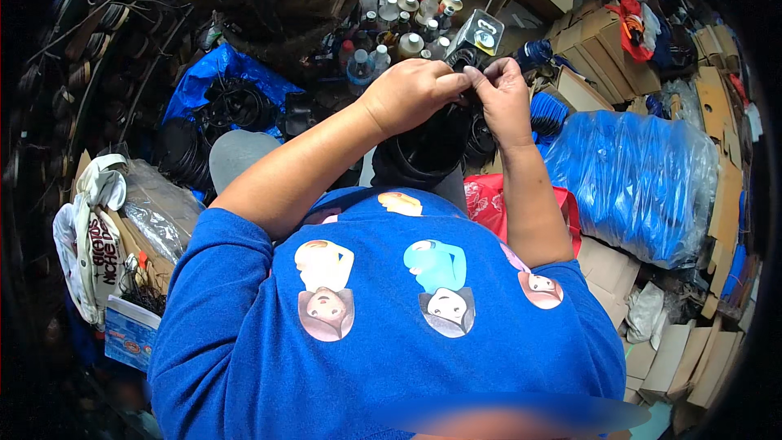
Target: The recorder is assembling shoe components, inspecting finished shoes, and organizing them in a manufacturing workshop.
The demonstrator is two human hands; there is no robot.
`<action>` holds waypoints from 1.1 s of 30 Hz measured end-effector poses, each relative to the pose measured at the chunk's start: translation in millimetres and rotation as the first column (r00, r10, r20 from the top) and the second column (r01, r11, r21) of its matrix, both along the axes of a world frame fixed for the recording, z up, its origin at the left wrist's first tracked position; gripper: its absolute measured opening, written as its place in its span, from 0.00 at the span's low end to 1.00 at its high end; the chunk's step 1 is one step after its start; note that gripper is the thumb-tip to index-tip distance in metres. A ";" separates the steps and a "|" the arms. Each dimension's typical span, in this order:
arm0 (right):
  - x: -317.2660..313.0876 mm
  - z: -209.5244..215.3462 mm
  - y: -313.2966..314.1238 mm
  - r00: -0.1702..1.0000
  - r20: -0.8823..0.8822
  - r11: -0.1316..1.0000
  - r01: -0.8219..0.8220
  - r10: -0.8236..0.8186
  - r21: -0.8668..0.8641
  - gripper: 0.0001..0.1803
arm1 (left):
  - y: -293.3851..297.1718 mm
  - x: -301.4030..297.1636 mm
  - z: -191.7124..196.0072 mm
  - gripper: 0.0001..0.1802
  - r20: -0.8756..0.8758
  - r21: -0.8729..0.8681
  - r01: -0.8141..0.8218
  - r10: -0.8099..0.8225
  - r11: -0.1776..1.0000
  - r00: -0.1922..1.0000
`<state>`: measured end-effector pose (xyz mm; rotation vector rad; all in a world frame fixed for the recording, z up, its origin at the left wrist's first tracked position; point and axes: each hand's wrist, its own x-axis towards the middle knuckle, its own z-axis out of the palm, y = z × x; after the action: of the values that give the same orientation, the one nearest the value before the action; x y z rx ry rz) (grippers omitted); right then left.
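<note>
My left hand (415, 94) and my right hand (501, 98) meet at the fingertips in front of me, both pinched closed. Whatever lies between the fingers is dark and too small to make out. Just below them a black, hollow, rounded thing (423, 151) rests on my lap between my knees. Dark coiled pieces show behind the fingertips, partly covered by my hands.
Several bottles (407, 20) stand beyond my hands. Plastic-wrapped blue goods (631, 183) and cardboard boxes (603, 49) lie to the right, by a red bag (486, 202). A blue sheet (216, 73) with black coils and a white cloth bag (94, 236) are left.
</note>
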<state>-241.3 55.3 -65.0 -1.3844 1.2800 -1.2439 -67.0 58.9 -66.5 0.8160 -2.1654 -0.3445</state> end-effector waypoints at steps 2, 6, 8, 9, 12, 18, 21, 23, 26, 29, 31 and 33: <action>-3.0 3.5 1.0 0.987 0.148 0.995 -0.078 0.067 0.069 0.13 | 1.0 2.6 3.2 0.15 0.163 -0.153 -0.018 0.043 0.988 0.986; -14.1 17.1 9.3 0.937 -0.018 0.929 -0.343 0.349 0.139 0.08 | -7.7 8.2 4.5 0.14 0.290 -0.158 -0.004 0.050 0.987 0.956; -7.6 25.1 15.2 0.830 -0.487 0.931 -0.354 0.272 -0.083 0.09 | -12.3 9.4 10.8 0.14 0.353 0.001 0.064 -0.061 0.998 0.933; -5.1 22.8 16.6 0.808 -0.552 0.908 -0.367 0.205 -0.201 0.09 | -15.2 9.2 14.3 0.14 0.352 0.000 0.068 -0.063 0.998 0.934; 0.9 23.8 22.0 0.718 -0.696 0.819 -0.390 -0.016 -0.422 0.10 | -28.2 11.5 23.6 0.12 0.195 0.615 0.055 -0.219 0.786 0.956; 14.6 27.2 34.0 0.546 -0.768 0.751 -0.338 -0.334 -0.567 0.10 | -43.3 27.5 -2.3 0.08 -0.368 0.929 0.368 0.168 0.035 0.914; 22.7 29.1 37.5 0.570 -0.742 0.756 -0.294 -0.353 -0.585 0.10 | -33.2 22.8 -0.7 0.09 -0.363 0.929 0.369 0.273 0.034 0.891; 22.3 19.8 34.4 0.579 -0.729 0.752 -0.278 -0.365 -0.598 0.09 | -30.4 19.5 -6.9 0.11 -0.396 0.918 0.373 0.241 0.137 0.886; 21.5 11.6 30.7 0.584 -0.708 0.737 -0.258 -0.397 -0.625 0.09 | -28.6 22.5 -3.2 0.15 -0.324 0.915 0.290 0.084 0.280 0.942; 21.2 9.5 30.8 0.547 -0.737 0.744 -0.278 -0.398 -0.608 0.09 | -31.2 28.4 0.1 0.15 0.050 0.836 0.015 -0.103 0.549 0.993; 22.6 14.7 31.7 0.517 -0.779 0.773 -0.307 -0.355 -0.555 0.10 | -35.4 31.3 -2.9 0.15 -0.070 0.892 0.098 -0.078 0.442 0.994; 20.7 19.5 32.0 0.521 -0.784 0.785 -0.303 -0.339 -0.541 0.11 | -31.5 33.9 5.8 0.11 -0.358 0.915 0.336 0.067 0.222 0.931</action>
<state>-220.6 87.2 -45.5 -2.7592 1.5577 -1.0155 -33.1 27.4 -60.6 1.0725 -1.4666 -1.9743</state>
